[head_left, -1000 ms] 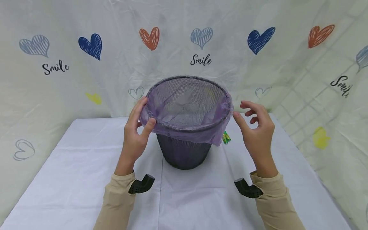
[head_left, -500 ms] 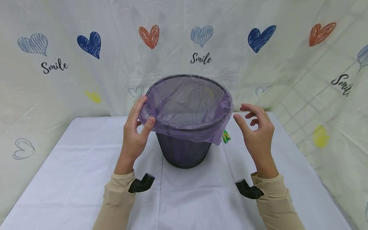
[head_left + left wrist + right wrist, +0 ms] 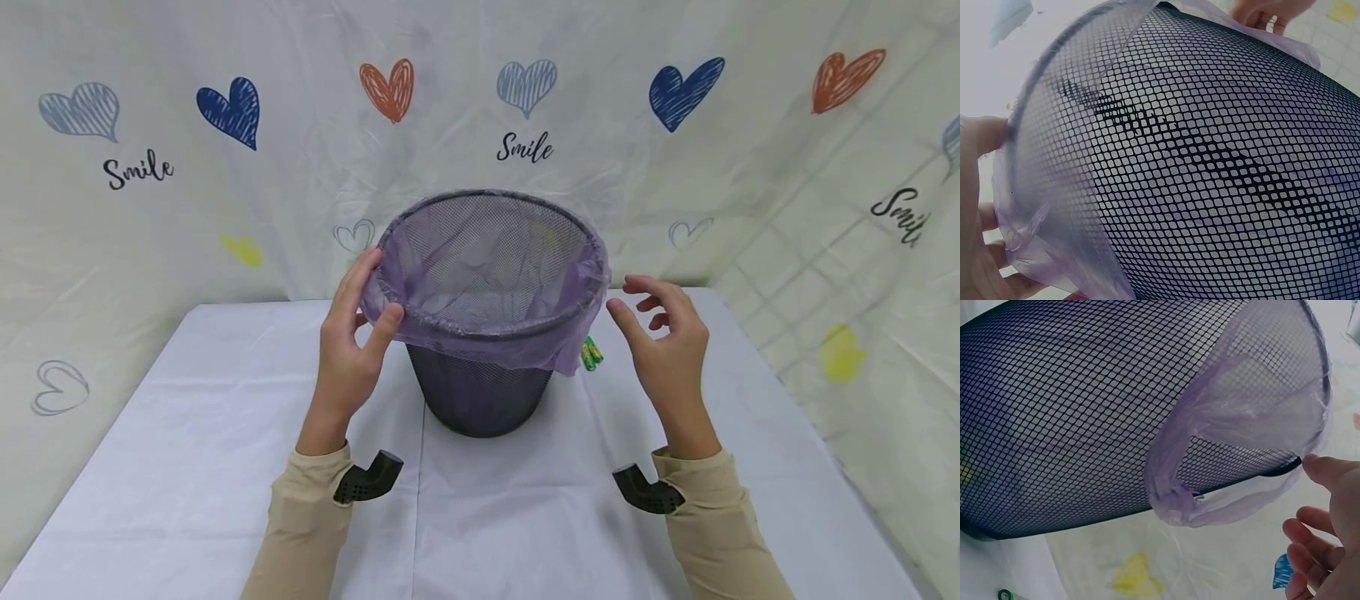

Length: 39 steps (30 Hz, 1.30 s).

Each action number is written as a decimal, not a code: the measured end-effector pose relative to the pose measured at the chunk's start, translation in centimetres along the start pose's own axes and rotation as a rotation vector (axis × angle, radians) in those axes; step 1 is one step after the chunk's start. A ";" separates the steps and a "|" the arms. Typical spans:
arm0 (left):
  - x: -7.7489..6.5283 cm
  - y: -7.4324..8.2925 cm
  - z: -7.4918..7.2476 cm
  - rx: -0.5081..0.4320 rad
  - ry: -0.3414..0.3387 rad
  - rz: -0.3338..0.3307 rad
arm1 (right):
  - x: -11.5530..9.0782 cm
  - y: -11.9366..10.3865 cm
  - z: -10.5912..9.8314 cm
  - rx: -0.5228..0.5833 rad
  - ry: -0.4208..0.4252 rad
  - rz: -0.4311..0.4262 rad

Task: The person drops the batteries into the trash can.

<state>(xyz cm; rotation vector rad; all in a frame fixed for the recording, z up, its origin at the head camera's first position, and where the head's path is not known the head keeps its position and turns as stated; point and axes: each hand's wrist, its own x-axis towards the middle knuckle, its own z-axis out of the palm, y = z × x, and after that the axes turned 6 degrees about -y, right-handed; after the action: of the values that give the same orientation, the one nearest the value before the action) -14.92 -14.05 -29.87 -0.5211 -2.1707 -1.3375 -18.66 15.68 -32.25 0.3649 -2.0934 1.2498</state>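
Observation:
A black mesh wastebasket stands upright, lined with a thin purple bin bag folded out over its rim. My left hand touches the bag-covered rim from the left, thumb at the front and fingers spread along the outer side. In the left wrist view the thumb lies right at the rim. My right hand is at the right of the basket, fingers loosely bent and holding nothing. Its thumb tip is close beside the bag's edge in the right wrist view.
Small green batteries lie on the white-covered table, behind and right of the basket. A pale curtain with printed hearts hangs behind the table. Black wrist mounts are on both sleeves.
The head view has tilted slightly. Both hands and the basket keep nearly the same places; the right hand has shifted only a little beside the rim.

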 end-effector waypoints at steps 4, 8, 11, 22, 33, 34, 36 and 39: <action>0.0 0.0 0.1 0.000 0.001 0.003 | -0.1 2.0 0.2 -0.021 -0.011 0.015; 0.0 0.0 0.1 -0.001 0.001 0.001 | -0.2 3.6 0.3 -0.025 -0.023 0.020; 0.0 0.0 0.1 -0.003 -0.001 -0.002 | -0.2 4.0 0.4 -0.031 -0.029 0.021; 0.1 0.1 0.1 -0.009 -0.001 0.000 | -0.5 4.8 0.8 -0.068 -0.071 0.044; 0.0 0.1 0.1 -0.017 -0.002 0.003 | -0.7 6.5 1.3 -0.093 -0.129 0.057; 0.0 0.1 0.1 -0.016 -0.002 0.002 | -0.7 6.5 1.3 -0.092 -0.134 0.058; 0.0 0.1 0.1 -0.012 -0.003 0.001 | -0.7 6.6 1.3 -0.090 -0.144 0.055; 0.0 0.1 0.1 -0.008 -0.004 0.002 | -0.8 6.9 1.4 -0.091 -0.163 0.053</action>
<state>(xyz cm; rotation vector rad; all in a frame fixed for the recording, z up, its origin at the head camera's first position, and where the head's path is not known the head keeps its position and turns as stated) -14.90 -13.96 -29.85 -0.5288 -2.1686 -1.3453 -22.35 17.91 -37.87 0.3834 -2.3028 1.1848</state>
